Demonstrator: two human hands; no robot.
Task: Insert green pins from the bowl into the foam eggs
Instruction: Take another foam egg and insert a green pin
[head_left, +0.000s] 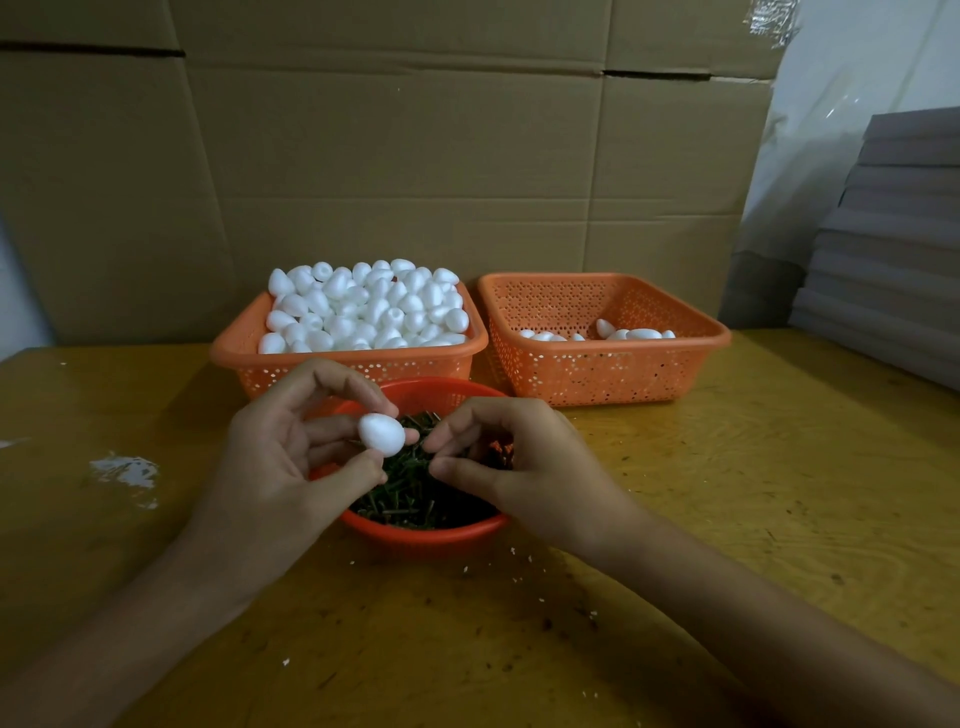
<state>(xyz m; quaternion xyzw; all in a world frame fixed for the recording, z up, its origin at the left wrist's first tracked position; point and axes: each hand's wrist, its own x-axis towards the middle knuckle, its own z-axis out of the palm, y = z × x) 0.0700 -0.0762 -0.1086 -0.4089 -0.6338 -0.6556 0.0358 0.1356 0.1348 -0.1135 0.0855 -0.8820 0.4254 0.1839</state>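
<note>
Over a round red plastic bowl (426, 535) of thin green pins (410, 499), the left hand (291, 441) pinches a featherlight, dentable white foam egg (382, 435) by its sides; at three o'clock the right hand (511, 460) curls its fingertips, contents unclear.

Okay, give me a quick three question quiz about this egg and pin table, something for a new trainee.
1. True or false: the left hand holds a foam egg.
2. Which basket is fuller? A: the left basket. B: the right basket. C: both are equally full.
3. What green things fill the bowl?

Key: 1 true. 2 A. 3 pins.
</note>
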